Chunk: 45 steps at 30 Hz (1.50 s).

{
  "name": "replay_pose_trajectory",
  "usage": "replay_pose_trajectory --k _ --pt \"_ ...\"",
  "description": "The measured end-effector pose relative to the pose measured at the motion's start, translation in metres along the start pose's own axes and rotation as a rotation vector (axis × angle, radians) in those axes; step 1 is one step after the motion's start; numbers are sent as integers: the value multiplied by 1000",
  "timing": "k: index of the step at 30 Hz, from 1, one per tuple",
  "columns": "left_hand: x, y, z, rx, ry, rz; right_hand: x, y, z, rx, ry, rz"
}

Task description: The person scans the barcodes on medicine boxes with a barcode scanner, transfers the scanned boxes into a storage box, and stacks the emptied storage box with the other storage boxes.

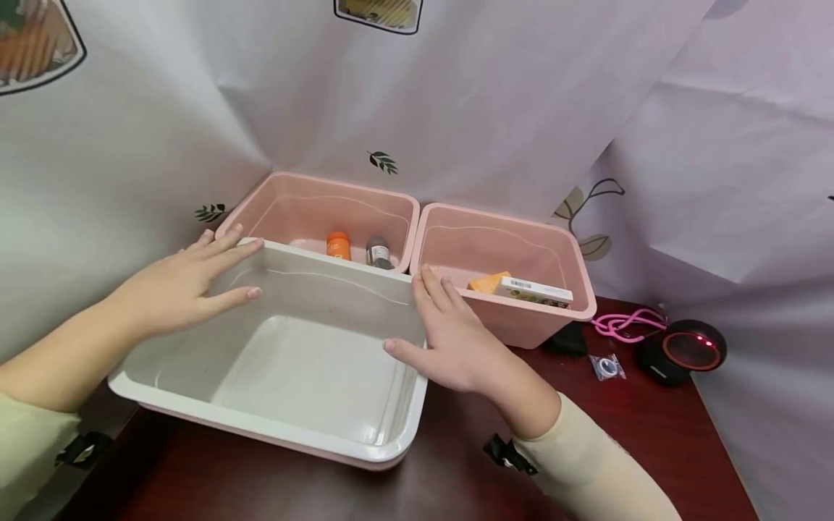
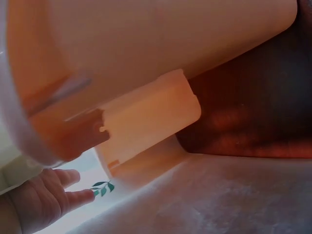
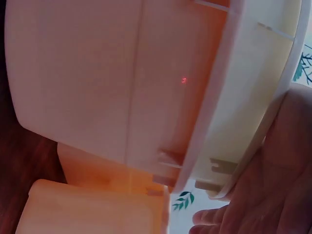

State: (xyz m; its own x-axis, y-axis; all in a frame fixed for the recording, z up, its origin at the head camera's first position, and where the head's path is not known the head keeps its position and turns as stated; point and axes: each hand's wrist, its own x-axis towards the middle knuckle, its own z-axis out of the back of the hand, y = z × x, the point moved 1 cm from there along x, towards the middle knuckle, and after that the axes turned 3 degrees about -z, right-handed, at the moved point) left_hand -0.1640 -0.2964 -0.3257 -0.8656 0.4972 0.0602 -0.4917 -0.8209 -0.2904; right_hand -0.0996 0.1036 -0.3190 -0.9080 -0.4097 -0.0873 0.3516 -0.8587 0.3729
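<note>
A white bin point(image 1: 306, 362) sits in front of me with nothing inside. In the right wrist view the white bin point(image 3: 246, 97) is nested in a pink bin point(image 3: 97, 83). My left hand point(image 1: 182, 282) lies over the white bin's left rim, fingers stretched toward the far left corner and thumb over the inside. On the right rim, near the far right corner, rests my right hand point(image 1: 456, 340), its fingers straight and its thumb reaching over the inside. Both hands also show beside the bins in their wrist views, the left hand point(image 2: 44, 202) with spread fingers.
Behind stand two pink bins: the left pink bin point(image 1: 306, 184) holds an orange bottle point(image 1: 338, 245) and a grey bottle point(image 1: 378, 253); the right pink bin point(image 1: 502, 217) holds an orange packet point(image 1: 489, 282) and a white box point(image 1: 536, 291). A black scanner point(image 1: 680, 352), pink cord point(image 1: 619, 324) and small packet point(image 1: 607, 367) lie right.
</note>
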Motion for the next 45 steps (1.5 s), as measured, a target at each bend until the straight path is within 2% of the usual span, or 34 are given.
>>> replay_pose_trajectory --k 5,13,17,32,39,45 --pt "1 0 -8 2 12 15 1 -3 -6 -5 -10 -5" --pt "-6 4 -14 185 -26 20 8 -3 -20 3 -45 2" --pt "-10 14 -13 219 -50 13 15 1 -27 16 -66 12" --pt "-25 49 -5 259 -187 -93 42 26 -42 68 -119 35" --pt "-26 67 1 250 -188 -73 52 34 -52 68 -165 98" --pt "-23 75 4 233 -195 -62 54 31 -52 79 -159 188"
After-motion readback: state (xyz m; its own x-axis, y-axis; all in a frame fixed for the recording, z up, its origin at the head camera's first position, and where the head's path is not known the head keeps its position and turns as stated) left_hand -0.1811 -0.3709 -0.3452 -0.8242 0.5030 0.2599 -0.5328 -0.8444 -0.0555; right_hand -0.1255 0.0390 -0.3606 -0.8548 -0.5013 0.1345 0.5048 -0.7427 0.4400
